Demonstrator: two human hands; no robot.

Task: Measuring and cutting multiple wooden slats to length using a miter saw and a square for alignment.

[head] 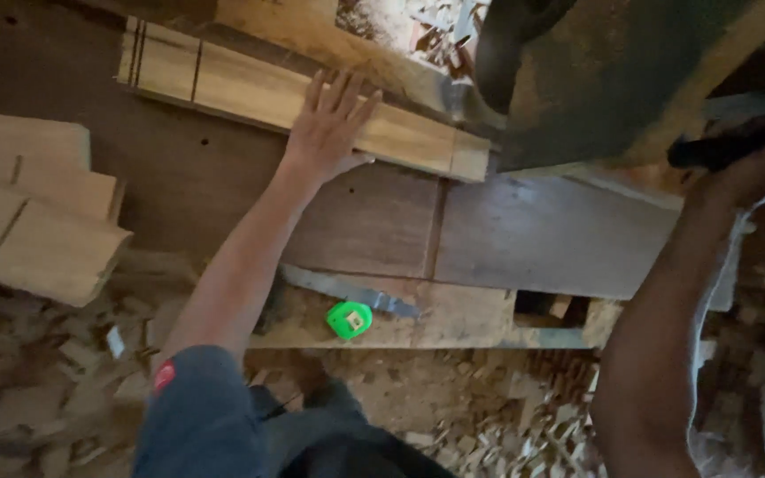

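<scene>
My left hand [328, 128] lies flat, fingers spread, on a long pale wooden plank [223, 84] that rests across a dark wooden saw table [506, 235]. The plank carries dark pencil lines near its left end, and its right end stops beside a large green-grey machine housing [617, 75]. My right hand [754, 159] is raised at the right edge, gripping a black handle [719, 146] on that machine. A small green tape measure [349, 319] sits on a lower board below the table, close to my left forearm.
A stack of cut pale boards [33, 208] lies at the left. Wood offcuts and sawdust [489, 416] cover the floor below. A metal strip [347, 290] lies along the lower board. My dark trouser leg [205, 416] fills the bottom.
</scene>
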